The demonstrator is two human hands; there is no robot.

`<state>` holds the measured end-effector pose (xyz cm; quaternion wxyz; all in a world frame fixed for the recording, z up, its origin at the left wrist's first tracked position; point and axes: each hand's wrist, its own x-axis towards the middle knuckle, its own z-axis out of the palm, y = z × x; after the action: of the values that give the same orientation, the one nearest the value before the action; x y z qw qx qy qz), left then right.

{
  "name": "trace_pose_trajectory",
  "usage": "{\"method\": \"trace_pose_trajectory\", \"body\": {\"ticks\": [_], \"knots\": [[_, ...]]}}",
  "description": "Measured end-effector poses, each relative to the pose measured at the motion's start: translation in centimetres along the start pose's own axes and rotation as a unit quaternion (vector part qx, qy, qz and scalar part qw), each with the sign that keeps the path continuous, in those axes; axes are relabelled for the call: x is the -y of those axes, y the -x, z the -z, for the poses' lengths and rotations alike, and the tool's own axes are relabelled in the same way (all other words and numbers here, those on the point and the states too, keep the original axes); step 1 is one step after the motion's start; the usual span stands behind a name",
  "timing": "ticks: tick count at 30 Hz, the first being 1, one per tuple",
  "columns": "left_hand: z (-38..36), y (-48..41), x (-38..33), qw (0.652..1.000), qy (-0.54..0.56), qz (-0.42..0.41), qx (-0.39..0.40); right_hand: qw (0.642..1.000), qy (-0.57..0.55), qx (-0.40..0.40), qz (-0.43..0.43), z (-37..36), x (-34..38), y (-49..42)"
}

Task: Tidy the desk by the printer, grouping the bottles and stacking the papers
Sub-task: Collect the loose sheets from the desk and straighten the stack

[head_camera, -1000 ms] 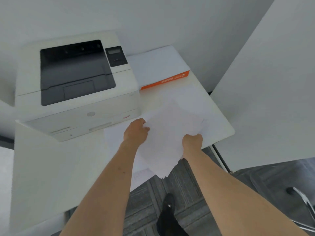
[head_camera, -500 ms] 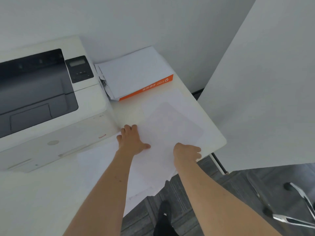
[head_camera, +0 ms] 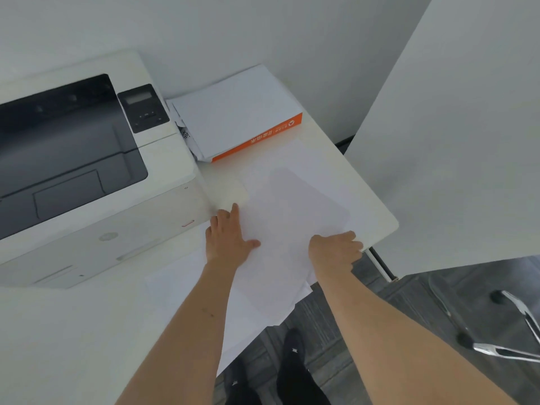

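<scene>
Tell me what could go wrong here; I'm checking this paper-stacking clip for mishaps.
The loose sheets overhang the desk's near edge, so some could slide to the floor if the right hand lets go. The left hand presses flat beside the printer; pushing the skewed sheets sideways may crease them.

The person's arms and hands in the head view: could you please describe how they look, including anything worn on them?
Both forearms are bare, with no sleeves in view. The left hand and right hand wear no gloves, and no rings, watch or bracelet show. The left forearm carries a few small dark marks. The fingers are uncovered.
</scene>
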<state>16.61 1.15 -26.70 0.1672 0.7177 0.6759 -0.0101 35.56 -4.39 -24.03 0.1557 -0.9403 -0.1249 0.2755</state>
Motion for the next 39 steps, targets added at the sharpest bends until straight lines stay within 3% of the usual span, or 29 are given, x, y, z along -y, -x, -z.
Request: {"method": "trace_pose_trajectory", "body": {"ticks": [6,8,11,17,20,25,29,33,39], "knots": [[0.1,2.6,1.9,0.999,-0.013,0.028,0.029,0.998,0.047,-0.006,0.047,-0.3,0.2,-1.3],[-0.2,4.4,2.1,0.995,0.014,0.098,-0.006,0.996,0.063,-0.010,0.069,-0.1,0.5,-2.2],[-1.3,8.3,3.0,0.961,0.060,0.260,-0.068,0.987,0.101,0.008,0.124,0.4,1.7,-4.0],[-3.0,12.1,4.9,0.916,0.084,0.391,-0.035,0.949,0.200,0.103,0.220,1.2,4.6,-7.9],[-3.5,12.2,4.1,0.909,0.115,0.399,-0.031,0.938,0.215,0.111,0.250,1.5,3.9,-8.1],[-2.9,10.9,1.4,0.891,0.203,0.403,-0.048,0.929,0.212,0.063,0.297,1.1,0.5,-4.3],[-2.5,10.9,0.8,0.889,0.204,0.408,-0.034,0.916,0.245,0.001,0.316,0.9,-0.1,-2.7],[-2.5,11.9,3.6,0.881,0.203,0.415,-0.101,0.924,0.242,0.040,0.294,1.3,0.3,-4.7],[-3.8,14.1,3.8,0.920,0.186,0.337,-0.073,0.917,0.231,0.061,0.319,1.4,-1.3,-4.4]]}}
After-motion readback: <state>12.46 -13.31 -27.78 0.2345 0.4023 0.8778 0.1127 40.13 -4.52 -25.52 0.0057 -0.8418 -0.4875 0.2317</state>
